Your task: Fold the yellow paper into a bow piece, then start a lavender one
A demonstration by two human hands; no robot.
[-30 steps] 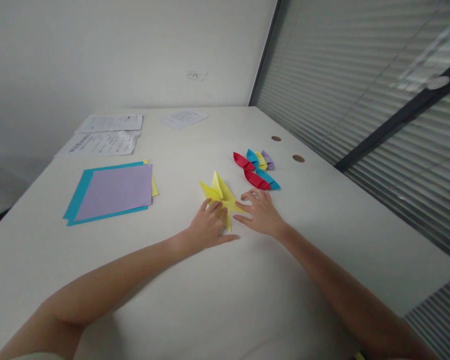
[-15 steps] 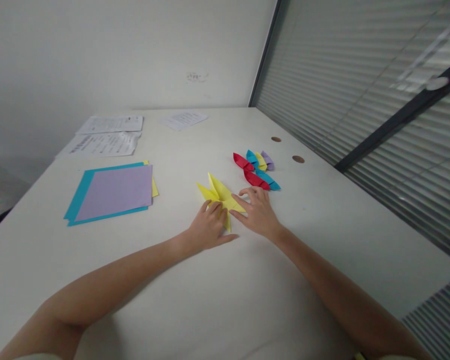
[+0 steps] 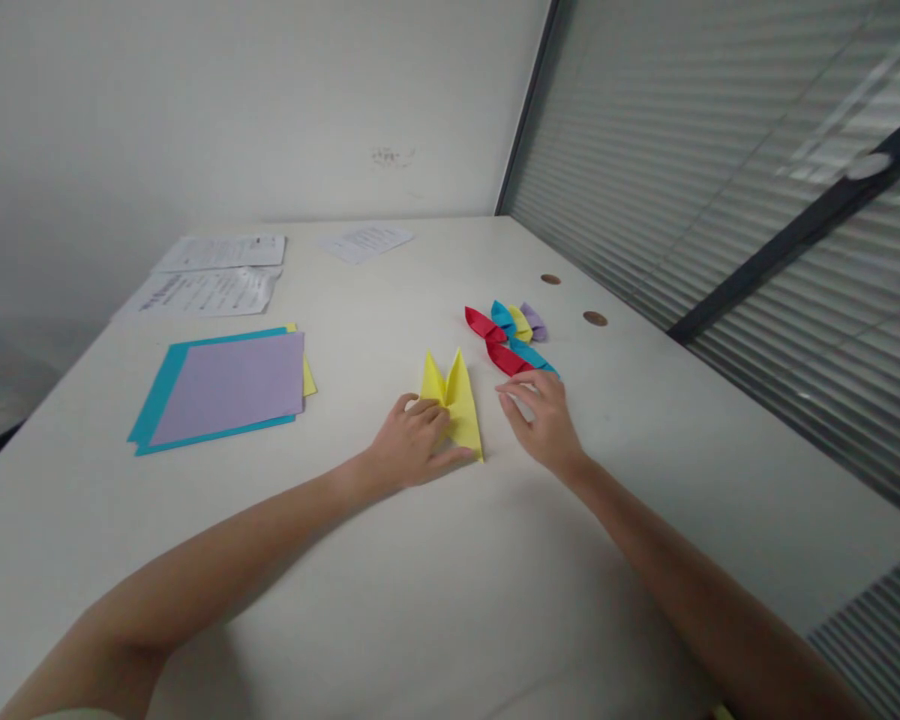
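A folded sheet of yellow origami paper [image 3: 463, 415] lies on the white table in front of me, two pointed flaps standing up at its far end. My left hand [image 3: 412, 440] holds it down, its bent fingers resting on the left part and its thumb stretched along the near edge. Beneath those fingers the paper is hidden. Just right of the sheet, my right hand [image 3: 546, 420] hovers with nothing visible in it. Its thumb and forefinger are curved with a gap between them, and it does not touch the yellow paper.
Beyond my right hand lie several small folded paper pieces, among them a red piece [image 3: 484, 324] and a purple piece [image 3: 533, 321]. At left is a stack of coloured sheets, a purple sheet [image 3: 232, 388] on top. Printed papers [image 3: 202, 290] lie farther back. Window blinds [image 3: 720, 150] flank the right side.
The yellow paper has turned and its flaps now point away from me. My right hand has let go of it and moved right. My left hand stays on it.
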